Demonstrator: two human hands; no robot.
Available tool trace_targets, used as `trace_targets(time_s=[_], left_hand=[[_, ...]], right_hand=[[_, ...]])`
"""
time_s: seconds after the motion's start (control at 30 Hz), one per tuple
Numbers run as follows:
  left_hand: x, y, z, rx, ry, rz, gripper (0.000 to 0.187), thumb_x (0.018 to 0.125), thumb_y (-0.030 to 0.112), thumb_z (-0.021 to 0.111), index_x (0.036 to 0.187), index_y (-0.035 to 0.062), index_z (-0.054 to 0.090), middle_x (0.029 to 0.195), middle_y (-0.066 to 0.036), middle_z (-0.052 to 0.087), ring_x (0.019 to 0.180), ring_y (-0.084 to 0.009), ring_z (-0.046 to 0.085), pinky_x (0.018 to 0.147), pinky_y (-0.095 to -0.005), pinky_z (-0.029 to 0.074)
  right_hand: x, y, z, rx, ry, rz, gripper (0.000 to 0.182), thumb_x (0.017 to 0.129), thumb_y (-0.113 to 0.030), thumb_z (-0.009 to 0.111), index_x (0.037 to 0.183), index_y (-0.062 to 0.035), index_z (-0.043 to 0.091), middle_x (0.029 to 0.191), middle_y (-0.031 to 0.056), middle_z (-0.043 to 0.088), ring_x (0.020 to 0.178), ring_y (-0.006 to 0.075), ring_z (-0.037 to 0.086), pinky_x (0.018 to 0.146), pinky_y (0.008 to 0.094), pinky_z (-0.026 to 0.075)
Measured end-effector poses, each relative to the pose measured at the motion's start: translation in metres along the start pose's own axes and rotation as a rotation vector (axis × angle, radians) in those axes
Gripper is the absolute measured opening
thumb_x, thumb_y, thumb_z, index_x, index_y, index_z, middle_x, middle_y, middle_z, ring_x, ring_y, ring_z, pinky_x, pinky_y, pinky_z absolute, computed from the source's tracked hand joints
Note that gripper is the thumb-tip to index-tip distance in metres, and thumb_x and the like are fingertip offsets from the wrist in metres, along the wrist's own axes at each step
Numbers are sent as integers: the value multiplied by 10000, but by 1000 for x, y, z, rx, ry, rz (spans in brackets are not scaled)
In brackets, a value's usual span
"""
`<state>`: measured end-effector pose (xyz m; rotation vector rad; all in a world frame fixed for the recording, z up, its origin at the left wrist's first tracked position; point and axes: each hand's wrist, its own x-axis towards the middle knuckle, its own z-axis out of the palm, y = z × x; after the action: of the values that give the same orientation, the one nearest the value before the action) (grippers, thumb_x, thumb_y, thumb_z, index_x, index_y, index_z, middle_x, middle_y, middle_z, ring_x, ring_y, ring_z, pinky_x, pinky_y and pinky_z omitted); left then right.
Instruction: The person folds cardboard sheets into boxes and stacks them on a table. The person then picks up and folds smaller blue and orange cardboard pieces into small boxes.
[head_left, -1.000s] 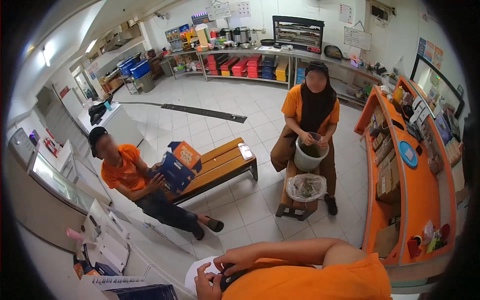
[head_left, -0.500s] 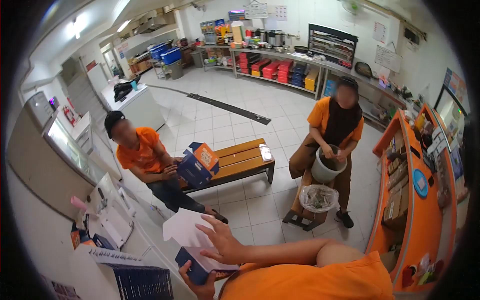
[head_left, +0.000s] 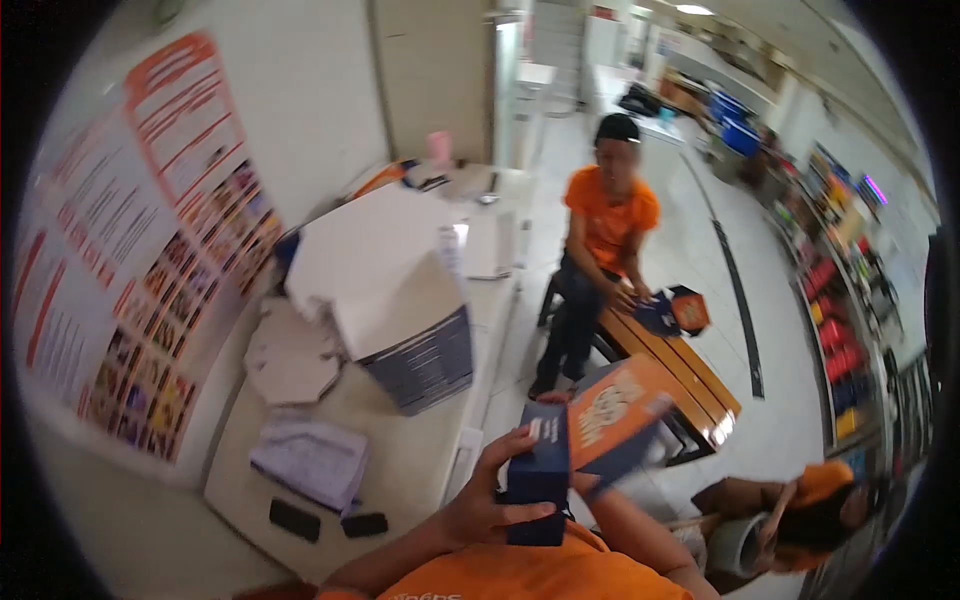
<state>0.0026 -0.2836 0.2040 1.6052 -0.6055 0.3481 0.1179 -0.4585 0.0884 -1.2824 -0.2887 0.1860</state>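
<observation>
A navy cardboard box (head_left: 538, 470) with an orange-printed lid flap (head_left: 615, 415) is in front of my chest, tilted, its flap standing out to the right. My left hand (head_left: 490, 505) grips the box from the left side, fingers spread across its navy face. Behind the box and under the flap is my right hand (head_left: 583, 484); its fingers are mostly hidden, so I cannot see how it touches the cardboard.
On the left, a white table (head_left: 405, 500) bears stacked flat cartons (head_left: 415, 350), a notebook (head_left: 310, 460) and two dark phones (head_left: 295, 520). A person (head_left: 610, 210) sits on a wooden bench (head_left: 670, 375) handling another box. Another person (head_left: 840, 500) holds a bucket (head_left: 735, 545) at lower right.
My view has swung left, bringing the table and wall posters in. The box has turned, so its printed outside now shows. My right hand, spread at the white flap before, is now mostly behind the box.
</observation>
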Motion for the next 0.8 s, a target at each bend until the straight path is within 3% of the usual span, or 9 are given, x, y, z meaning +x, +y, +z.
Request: trace_targets(time_s=[0.1,0.17,0.2,0.27,0.4,0.47,0.67,0.7,0.8], left_hand=[[15,6,-41,147,254,271,916,769,175,890,1516,107,363,1434,-151,402,1374,-316,405,1127,-444,357],[25,-14,-105,276,550,352,847,820,194,841,1498,59,352,1364,-134,466,1266,-248,478,1039,-378,406],[25,-21,-139,380,663,304,755,843,196,814,1466,64,407,1323,-126,504,1208,-219,510,988,-350,429],[47,-15,-187,551,780,-139,591,892,312,778,1387,93,540,1196,-84,572,1055,-157,546,866,-357,479],[60,-36,-234,554,522,-336,437,858,128,754,1267,79,607,1114,-89,624,963,-164,615,780,-302,508],[57,-41,-241,491,431,-368,395,850,121,751,1225,82,635,1002,-79,648,827,-181,641,720,-319,525],[59,-32,-257,743,328,-331,351,811,145,775,1106,64,604,890,-91,670,755,-159,665,690,-300,518],[58,-35,-260,761,320,-302,342,808,145,776,1082,58,592,889,-104,683,757,-167,673,679,-304,521],[59,-44,-261,670,368,-319,368,768,251,788,1030,71,602,834,-115,665,749,-243,672,709,-347,523]], right_hand=[[84,-34,18,-464,-286,-104,300,985,-120,549,1256,0,595,1177,194,631,1193,283,607,1038,396,478],[158,-52,29,-645,-256,-205,325,959,-97,581,1261,19,611,1195,220,646,1197,295,612,1047,391,467],[191,-73,49,-617,-221,-178,346,939,-129,627,1244,33,629,1183,232,667,1156,308,638,1011,389,483],[228,-127,100,-642,-207,-128,421,882,-207,722,1204,57,661,1119,247,707,1053,333,689,929,389,518],[242,-176,169,-975,-245,-220,621,767,-439,826,1031,112,715,971,312,723,929,411,732,819,434,564],[253,-176,180,-1391,-275,-135,498,839,-266,747,1122,133,657,1071,301,715,998,441,714,817,449,573],[274,-154,166,-1690,-488,-395,533,813,-278,792,1139,115,639,1104,291,699,1053,447,684,935,476,544],[264,-159,166,-1629,-477,-441,395,791,-217,718,1015,104,664,987,299,706,985,451,703,887,476,569],[267,-157,173,-1724,-458,-272,456,807,-233,782,1101,85,640,1093,288,692,1072,453,669,943,481,536]])
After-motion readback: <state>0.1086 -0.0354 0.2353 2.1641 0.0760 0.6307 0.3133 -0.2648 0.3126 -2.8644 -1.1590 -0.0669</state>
